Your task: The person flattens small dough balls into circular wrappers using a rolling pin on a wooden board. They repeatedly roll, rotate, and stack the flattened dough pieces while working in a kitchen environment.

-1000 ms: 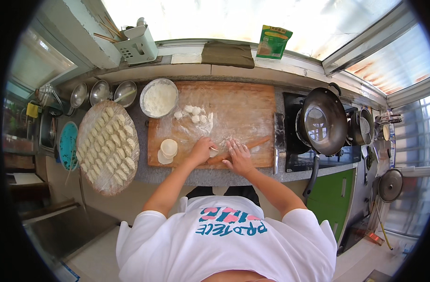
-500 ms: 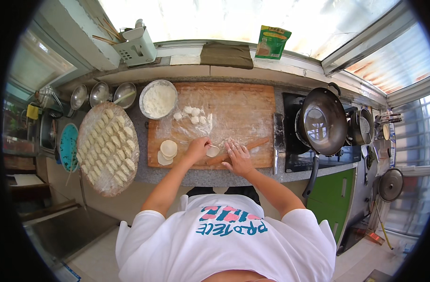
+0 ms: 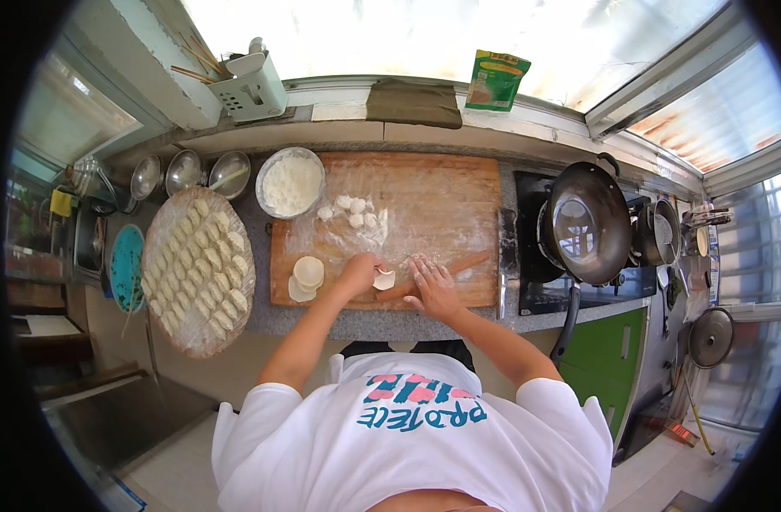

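Observation:
My left hand (image 3: 359, 275) pinches the edge of a thin round dough wrapper (image 3: 386, 281) on the floured wooden board (image 3: 450, 196). My right hand (image 3: 435, 288), flour on its fingers, lies stretched out across the wooden rolling pin (image 3: 470, 261). The pin rests slantwise on the board, its middle covered by that hand and its left end close to the wrapper. Left of my left hand is a small stack of rolled wrappers (image 3: 307, 272). Several small dough balls (image 3: 356, 219) sit farther back in scattered flour.
A bowl (image 3: 320, 185) of white flour stands at the board's back left corner. Beyond it, a round tray (image 3: 185, 344) carries rows of dumplings (image 3: 207, 266). Metal bowls (image 3: 184, 173) and a teal basin (image 3: 127, 269) are farther left. A wok (image 3: 608, 218) sits on the stove at right.
The dough wrapper has shifted and turned slightly in my left hand's pinch, with more of its face showing. My right hand and the rolling pin have hardly moved.

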Available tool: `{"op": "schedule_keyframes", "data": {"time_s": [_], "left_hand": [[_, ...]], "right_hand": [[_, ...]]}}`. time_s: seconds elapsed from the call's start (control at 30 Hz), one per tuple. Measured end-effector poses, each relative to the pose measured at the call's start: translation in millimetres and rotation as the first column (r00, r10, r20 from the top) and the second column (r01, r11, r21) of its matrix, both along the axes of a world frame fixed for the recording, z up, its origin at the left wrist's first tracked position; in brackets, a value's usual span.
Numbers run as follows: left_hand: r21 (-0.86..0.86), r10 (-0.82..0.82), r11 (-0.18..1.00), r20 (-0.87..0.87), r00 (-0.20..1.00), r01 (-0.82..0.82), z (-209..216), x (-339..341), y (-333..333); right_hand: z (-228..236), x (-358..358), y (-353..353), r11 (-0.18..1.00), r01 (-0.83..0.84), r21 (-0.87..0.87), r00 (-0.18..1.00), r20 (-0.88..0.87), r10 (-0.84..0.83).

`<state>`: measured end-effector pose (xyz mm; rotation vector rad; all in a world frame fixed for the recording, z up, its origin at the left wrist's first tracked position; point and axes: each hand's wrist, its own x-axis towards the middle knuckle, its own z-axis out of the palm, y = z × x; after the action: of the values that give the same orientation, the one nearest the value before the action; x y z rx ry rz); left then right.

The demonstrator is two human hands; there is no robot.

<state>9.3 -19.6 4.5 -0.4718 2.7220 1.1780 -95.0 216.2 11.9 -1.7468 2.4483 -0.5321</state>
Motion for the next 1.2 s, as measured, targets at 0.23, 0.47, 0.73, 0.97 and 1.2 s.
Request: {"op": "schedule_keyframes", "data": {"time_s": [0.23, 0.47, 0.73, 0.97, 1.2], "left_hand": [[0.043, -0.052, 0.998, 0.102, 0.993, 0.048, 16.7, -1.4, -20.8], [-0.033, -0.204, 0.977, 0.171, 0.964, 0.213, 13.3, -15.2, -11.0], [-0.016, 0.182, 0.983, 0.071, 0.981, -0.182, 21.8, -5.8, 4.7], [-0.097, 0.139, 0.984, -0.118, 0.983, -0.15, 11.2, 1.2, 21.8], [-0.106, -0.002, 0.994, -0.167, 0.986, -0.016, -0.2, 6.7, 13.9]], "right_hand": [[-1.3, -3.4, -15.6, 0.999, -0.031, -0.036, 0.999, 0.014, 0.031], [-21.7, -4.1, 1.4, 0.984, -0.172, -0.036, 0.981, -0.092, 0.168], [3.0, -25.8, -63.2, 0.995, 0.031, -0.099, 0.998, -0.048, -0.036], [-16.3, -20.6, -24.4, 0.984, -0.178, -0.01, 0.98, -0.095, 0.176], [-4.5, -6.7, -24.8, 0.996, -0.079, 0.027, 0.996, -0.05, 0.08]]}}
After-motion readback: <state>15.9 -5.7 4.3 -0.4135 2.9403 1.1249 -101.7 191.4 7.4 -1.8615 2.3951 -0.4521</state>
